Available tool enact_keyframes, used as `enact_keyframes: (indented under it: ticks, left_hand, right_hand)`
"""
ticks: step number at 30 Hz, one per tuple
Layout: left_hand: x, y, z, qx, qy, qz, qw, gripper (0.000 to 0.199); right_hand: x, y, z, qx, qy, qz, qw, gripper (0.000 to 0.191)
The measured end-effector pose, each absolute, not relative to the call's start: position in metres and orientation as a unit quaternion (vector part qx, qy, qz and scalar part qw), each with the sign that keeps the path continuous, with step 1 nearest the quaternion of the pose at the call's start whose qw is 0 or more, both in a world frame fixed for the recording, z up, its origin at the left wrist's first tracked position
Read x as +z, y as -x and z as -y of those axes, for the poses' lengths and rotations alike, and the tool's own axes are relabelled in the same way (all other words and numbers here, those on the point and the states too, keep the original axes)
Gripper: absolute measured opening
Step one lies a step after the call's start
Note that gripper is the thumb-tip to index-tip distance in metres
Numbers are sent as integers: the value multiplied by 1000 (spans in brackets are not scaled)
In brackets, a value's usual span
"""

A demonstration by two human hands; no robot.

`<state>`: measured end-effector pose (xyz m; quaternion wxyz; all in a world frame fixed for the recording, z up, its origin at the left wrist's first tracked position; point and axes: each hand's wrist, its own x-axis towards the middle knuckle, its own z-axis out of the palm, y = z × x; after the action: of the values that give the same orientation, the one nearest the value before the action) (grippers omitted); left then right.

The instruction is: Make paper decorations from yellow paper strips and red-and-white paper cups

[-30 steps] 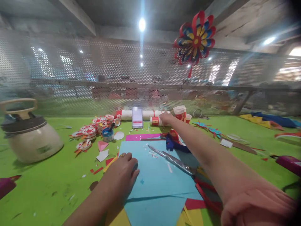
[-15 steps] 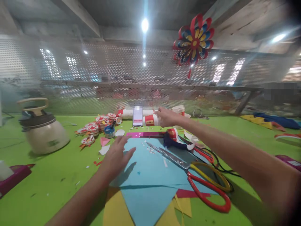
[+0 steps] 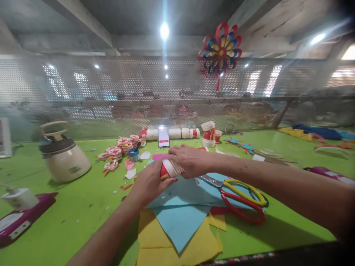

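Note:
Both hands meet over the blue paper, holding a short stack of nested paper cups [image 3: 168, 170], red and white, lying on its side. My left hand [image 3: 149, 181] wraps the red-printed end, thumb underneath. At the white rims my right hand [image 3: 186, 159] closes over the other end, its fingertips partly hidden. Underneath lie light blue sheets [image 3: 180, 218] on top of yellow sheets [image 3: 158, 236]. Large scissors [image 3: 215, 181] with one red and one yellow handle rest to the right, blades partly covered by my right hand and arm.
A phone [image 3: 163, 136] stands upright before a long row of nested cups [image 3: 177, 133]. More cups [image 3: 208, 133] stand behind my right arm. Left are red-and-white crafts [image 3: 113, 151], a blue jar [image 3: 134, 154], a beige kettle [image 3: 66, 159] and a purple power strip [image 3: 24, 221].
My right hand has brought the cup stack from beside the phone toward me. My left hand, earlier open over the blue paper, now grips its end. The view has shifted slightly.

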<state>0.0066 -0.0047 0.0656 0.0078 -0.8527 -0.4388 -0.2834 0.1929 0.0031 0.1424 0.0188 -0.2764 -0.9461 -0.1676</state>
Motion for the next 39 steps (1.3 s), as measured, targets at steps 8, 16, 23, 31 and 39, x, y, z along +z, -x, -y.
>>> enact_keyframes:
  ticks: [8, 16, 23, 31, 39]
  left_hand:
    - [74, 9, 1, -275, 791, 546, 25, 53]
    - [80, 5, 4, -347, 739, 577, -28, 58]
    - [74, 2, 5, -356, 763, 538, -41, 62]
    - [64, -5, 8, -322, 830, 455, -19, 60]
    - [64, -11, 15, -323, 888, 325, 40, 56]
  right_hand:
    - [141, -222, -35, -196, 380, 904, -17, 41]
    - [134, -253, -135, -240, 552, 798, -12, 30]
    - [113, -254, -145, -189, 575, 795, 47, 33]
    - [116, -238, -42, -8, 519, 831, 201, 28]
    - [87, -216, 39, 263, 471, 769, 343, 39]
